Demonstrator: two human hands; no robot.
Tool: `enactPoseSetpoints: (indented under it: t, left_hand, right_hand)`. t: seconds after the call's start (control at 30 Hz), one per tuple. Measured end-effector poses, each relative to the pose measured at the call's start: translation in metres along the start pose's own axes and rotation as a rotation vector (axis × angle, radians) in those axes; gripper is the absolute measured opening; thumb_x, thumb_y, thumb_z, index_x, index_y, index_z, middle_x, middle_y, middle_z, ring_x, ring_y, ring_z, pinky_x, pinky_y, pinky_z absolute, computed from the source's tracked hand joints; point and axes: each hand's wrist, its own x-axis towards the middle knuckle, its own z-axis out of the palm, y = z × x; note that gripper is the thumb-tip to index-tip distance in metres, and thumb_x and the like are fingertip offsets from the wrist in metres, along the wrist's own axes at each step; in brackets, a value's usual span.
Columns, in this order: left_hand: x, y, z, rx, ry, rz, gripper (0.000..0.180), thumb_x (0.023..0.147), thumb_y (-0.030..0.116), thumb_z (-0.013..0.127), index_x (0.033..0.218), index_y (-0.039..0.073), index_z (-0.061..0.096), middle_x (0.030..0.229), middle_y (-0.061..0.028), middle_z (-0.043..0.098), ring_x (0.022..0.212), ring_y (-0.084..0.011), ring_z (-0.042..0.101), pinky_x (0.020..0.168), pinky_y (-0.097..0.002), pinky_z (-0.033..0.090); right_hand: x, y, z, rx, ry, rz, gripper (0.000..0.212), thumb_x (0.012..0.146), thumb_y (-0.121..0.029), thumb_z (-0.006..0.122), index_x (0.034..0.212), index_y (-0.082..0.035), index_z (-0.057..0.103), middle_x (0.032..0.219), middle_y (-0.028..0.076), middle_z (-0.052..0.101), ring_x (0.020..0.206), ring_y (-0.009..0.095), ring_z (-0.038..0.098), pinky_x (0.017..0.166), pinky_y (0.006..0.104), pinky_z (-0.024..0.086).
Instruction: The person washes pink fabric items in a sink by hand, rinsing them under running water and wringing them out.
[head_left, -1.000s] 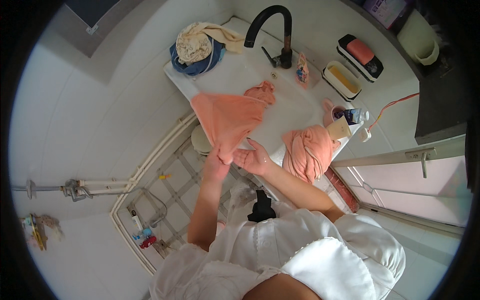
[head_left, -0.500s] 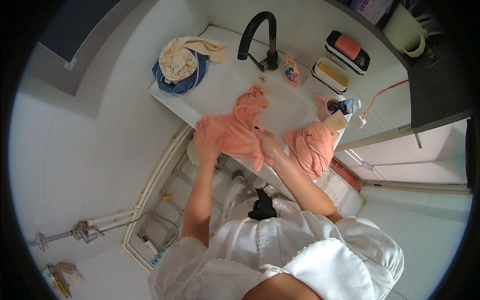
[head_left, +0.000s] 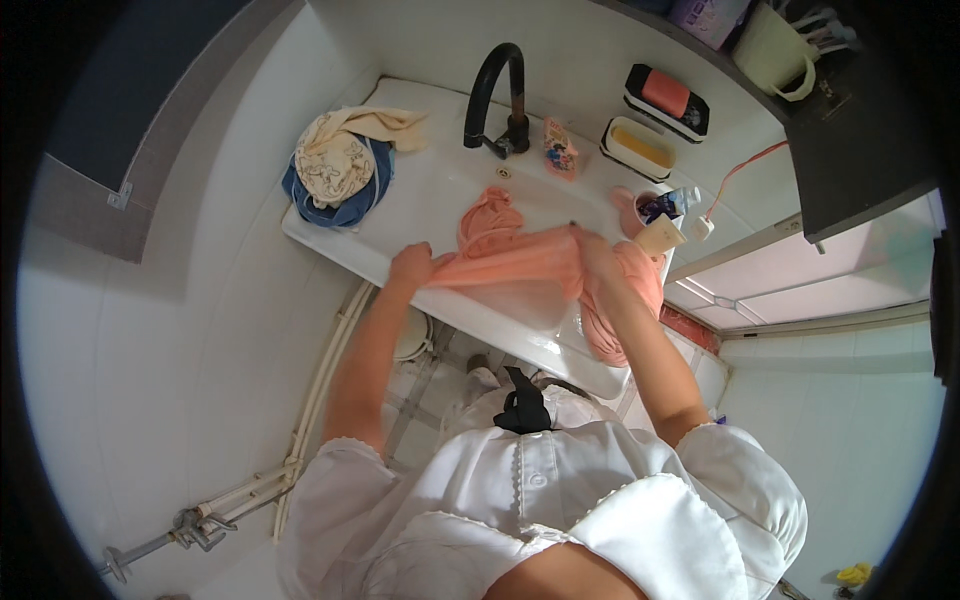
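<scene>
A wet-looking coral-pink garment (head_left: pixel 520 256) is stretched sideways over the near part of the white sink (head_left: pixel 392 165). My left hand (head_left: pixel 412 266) is closed on its left end above the sink's front edge. My right hand (head_left: pixel 594 252) grips the opposite end, though its fingers are partly hidden. A bunched part of the garment lies in the basin behind the stretched part. Beside my right forearm, a coral-pink cloth bundle (head_left: pixel 645 275) hangs over the sink's right edge, partly covered by that arm.
A black faucet (head_left: pixel 517 95) stands at the back, beside a pink pouch (head_left: pixel 560 150). Cream patterned cloth (head_left: pixel 335 165) and blue cloth (head_left: pixel 345 212) are heaped at left. On the right are a pink cup (head_left: pixel 628 212), a beige tube (head_left: pixel 660 237) and a wall-side soap dish (head_left: pixel 640 150).
My hands have moved apart, the right one farther right and away from me. The garment, earlier spread and drooping over the front edge, is now pulled into a band between them.
</scene>
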Motion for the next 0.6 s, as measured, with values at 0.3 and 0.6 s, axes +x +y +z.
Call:
enactPoseSetpoints:
  t: [0.3,0.6]
  left_hand:
    - [0.014,-0.005,-0.155,-0.336,0.574,0.141,0.044,0.068,0.037,0.067,0.052,-0.001,0.049,0.045,-0.0127,0.042,0.043,-0.0206,0.037,0.045,-0.0337,0.034]
    - [0.004,-0.032,-0.127,-0.292,0.722,-0.006,0.048,0.062,0.042,0.07,0.054,0.0,0.048,0.05,-0.0154,0.048,0.045,-0.026,0.043,0.047,-0.035,0.037]
  right_hand:
    - [0.037,-0.104,0.026,0.043,-0.207,-0.465,0.03,0.083,-0.023,0.049,0.095,0.004,0.052,0.09,0.01,0.054,0.08,0.016,0.052,0.07,0.0307,0.042]
    - [0.027,-0.062,0.035,-0.139,-0.167,-0.119,0.03,0.081,-0.017,0.052,0.106,-0.002,0.05,0.099,0.009,0.055,0.089,0.018,0.053,0.077,0.0315,0.044]
